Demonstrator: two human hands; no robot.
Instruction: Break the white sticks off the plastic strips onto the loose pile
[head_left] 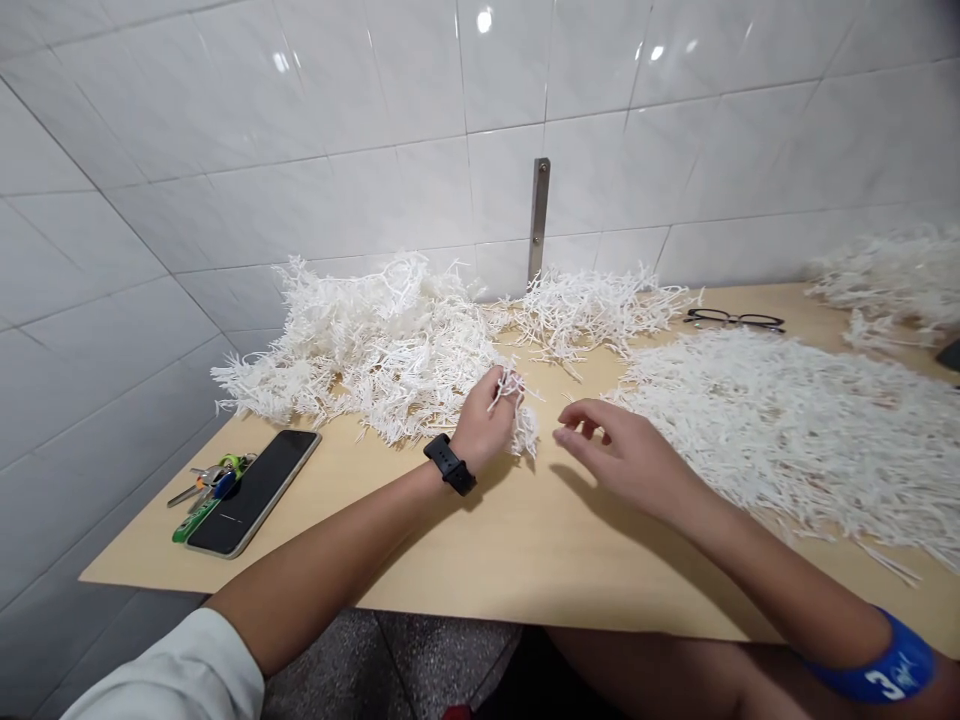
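Observation:
My left hand (480, 425), with a black watch band on its wrist, is closed around a small bunch of white branching plastic-like strands (524, 432). The strand ends stick out past its fingers to the right. Just beyond it lies a tall tangled heap of similar white branched pieces (390, 345). My right hand (626, 450) hovers over the table a short way to the right, fingers loosely bent and the thumb slightly apart, with nothing visible held. Nearest to its right is a wide, flatter spread of white strands (787, 435).
The tan table (465, 570) meets a tiled wall with a metal bracket (539, 215). A phone (255, 490) and keys (202, 485) lie at the left. Black-framed glasses (735, 319) sit behind the flat spread. Smaller white piles are at the back middle (592, 305) and far right (892, 285).

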